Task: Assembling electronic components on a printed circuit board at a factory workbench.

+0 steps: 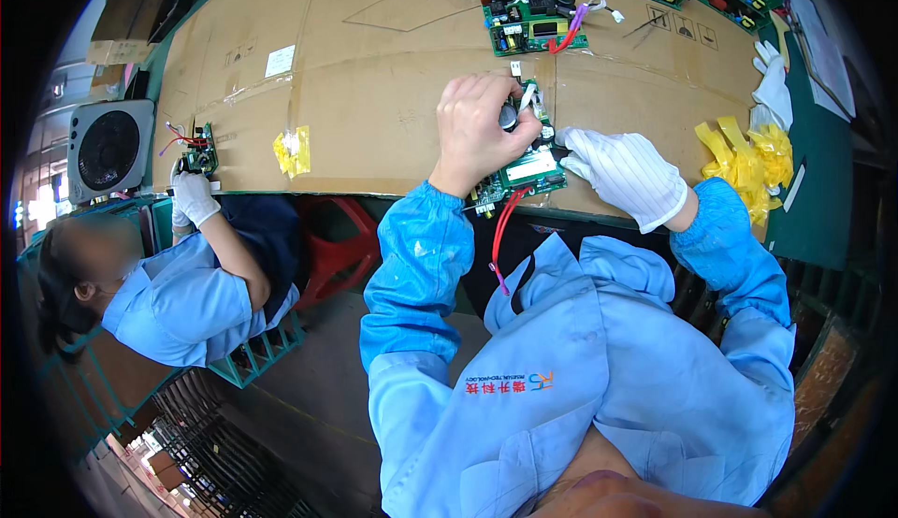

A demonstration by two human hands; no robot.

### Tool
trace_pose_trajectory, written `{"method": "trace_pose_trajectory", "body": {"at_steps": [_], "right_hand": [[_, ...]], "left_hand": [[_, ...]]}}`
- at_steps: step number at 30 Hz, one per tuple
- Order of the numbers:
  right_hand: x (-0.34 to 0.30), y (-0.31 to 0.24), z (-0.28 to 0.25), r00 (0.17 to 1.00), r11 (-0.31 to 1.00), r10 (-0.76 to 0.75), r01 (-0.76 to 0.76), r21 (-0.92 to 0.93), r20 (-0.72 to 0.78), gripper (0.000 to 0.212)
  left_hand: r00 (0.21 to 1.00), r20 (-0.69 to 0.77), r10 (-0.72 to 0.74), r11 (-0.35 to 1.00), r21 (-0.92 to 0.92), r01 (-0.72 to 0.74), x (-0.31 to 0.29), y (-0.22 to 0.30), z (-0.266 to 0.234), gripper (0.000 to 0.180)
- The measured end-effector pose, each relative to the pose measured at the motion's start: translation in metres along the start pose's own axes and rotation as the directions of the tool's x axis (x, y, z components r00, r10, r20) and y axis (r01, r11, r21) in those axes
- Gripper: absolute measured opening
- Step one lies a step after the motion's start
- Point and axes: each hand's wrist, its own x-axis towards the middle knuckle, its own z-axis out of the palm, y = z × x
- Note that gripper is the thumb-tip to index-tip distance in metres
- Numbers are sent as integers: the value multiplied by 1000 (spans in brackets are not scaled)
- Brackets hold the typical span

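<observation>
A green circuit board (540, 170) lies near the cardboard's front edge, between my hands. My bare left hand (484, 125) is closed over the board's far left part, fingers curled and thumb bent beside a round capacitor (508, 117). A short white piece (528, 97) sticks up near its fingertips; whether they pinch it I cannot tell. My right hand (629, 174), in a white striped glove, grips the board's right edge, its fingertips partly hidden. Red wires (501, 237) with a purple end hang from the board over the table's edge toward my body.
Flat cardboard (374, 79) covers the table. Larger boards (528, 13) with capacitors stand at the far side. Yellow strips (739, 167) and a loose white glove (771, 88) lie at right. On the left, a co-worker's gloved hand (195, 198) touches another board (199, 153), near a fan (110, 151).
</observation>
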Motion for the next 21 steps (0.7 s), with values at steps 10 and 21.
{"method": "trace_pose_trajectory", "body": {"at_steps": [10, 21], "right_hand": [[7, -6, 2, 1000, 993, 14, -10, -121, 28, 29], [15, 2, -26, 960, 931, -206, 252, -262, 191, 53]], "left_hand": [[1000, -11, 14, 1000, 6, -14, 1, -1, -1, 19], [1000, -10, 29, 1000, 7, -29, 1, -2, -1, 18]]}}
